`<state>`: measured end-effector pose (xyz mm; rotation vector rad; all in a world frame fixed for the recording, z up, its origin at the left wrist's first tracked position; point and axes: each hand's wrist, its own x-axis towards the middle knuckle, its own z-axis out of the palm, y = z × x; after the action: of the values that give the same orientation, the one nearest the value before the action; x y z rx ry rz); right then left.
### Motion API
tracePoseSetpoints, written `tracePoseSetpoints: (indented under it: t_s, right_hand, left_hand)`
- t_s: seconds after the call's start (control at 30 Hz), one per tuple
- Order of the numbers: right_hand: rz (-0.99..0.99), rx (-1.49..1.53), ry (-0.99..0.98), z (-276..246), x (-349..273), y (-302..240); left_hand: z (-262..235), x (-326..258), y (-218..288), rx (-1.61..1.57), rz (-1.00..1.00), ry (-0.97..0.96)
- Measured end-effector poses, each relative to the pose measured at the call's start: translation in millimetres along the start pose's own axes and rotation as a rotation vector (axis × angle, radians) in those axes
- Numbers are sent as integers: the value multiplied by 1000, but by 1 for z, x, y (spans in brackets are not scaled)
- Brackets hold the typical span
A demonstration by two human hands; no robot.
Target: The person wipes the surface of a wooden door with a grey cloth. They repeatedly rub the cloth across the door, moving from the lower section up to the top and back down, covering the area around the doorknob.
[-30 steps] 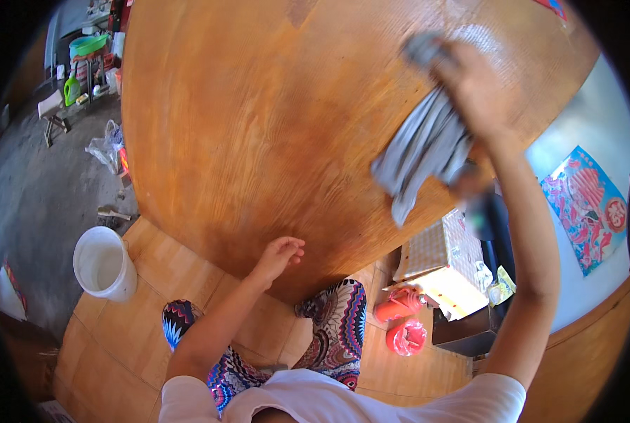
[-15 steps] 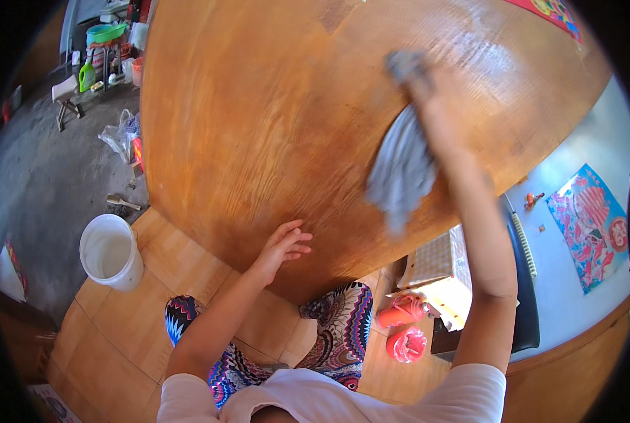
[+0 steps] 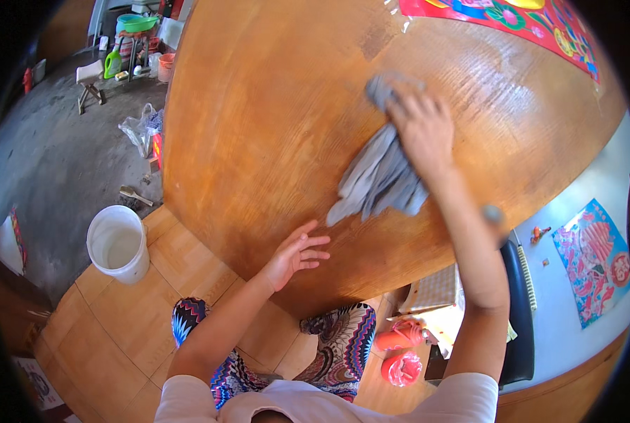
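My right hand [image 3: 423,134] presses a grey cloth [image 3: 382,176] against a broad wooden panel [image 3: 258,106] with a brown grain. The fingers are bent over the bunched upper part of the cloth, and its loose folds hang down toward the lower left. Wet-looking shine shows on the wood to the right of that hand. My left hand [image 3: 294,259] is held in front of the panel's lower part, fingers spread, with nothing in it. Whether its fingertips touch the wood I cannot tell.
A white bucket [image 3: 118,247] stands on the tiles at left, near a brush [image 3: 136,195] on the dark floor. A red thermos [image 3: 399,335] and red bin [image 3: 401,369] are at lower right. A colourful poster [image 3: 519,28] covers the panel's upper right. A black chair [image 3: 519,317] stands right.
My right hand and the cloth have moved slightly down and left across the panel. My left hand stays raised and spread. The view has shifted, so more of the red poster shows.
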<state>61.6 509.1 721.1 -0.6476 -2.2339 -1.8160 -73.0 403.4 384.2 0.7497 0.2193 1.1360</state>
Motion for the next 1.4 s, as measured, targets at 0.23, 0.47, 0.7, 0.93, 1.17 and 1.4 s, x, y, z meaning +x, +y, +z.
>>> tracePoseSetpoints:
  t_s: [0.23,0.47,0.7,0.93,1.17,1.4]
  right_hand:
    - [64,-32,98,5,77,18]
    - [25,-88,43,-7,23,-2]
    - [99,-167,89,12,112,13]
    - [55,-57,53,-5,13,-28]
    - [156,-184,91,11,91,10]
    - [87,16,-24,9,33,-56]
  left_hand:
    - [-3,4,-10,107,-92,55]
    - [-6,-5,-7,20,-125,271]
    - [-13,-6,-6,110,-156,355]
    - [-14,-6,-5,59,-133,372]
    - [-9,-7,-8,94,-178,371]
    - [-17,-11,-5,93,-163,433]
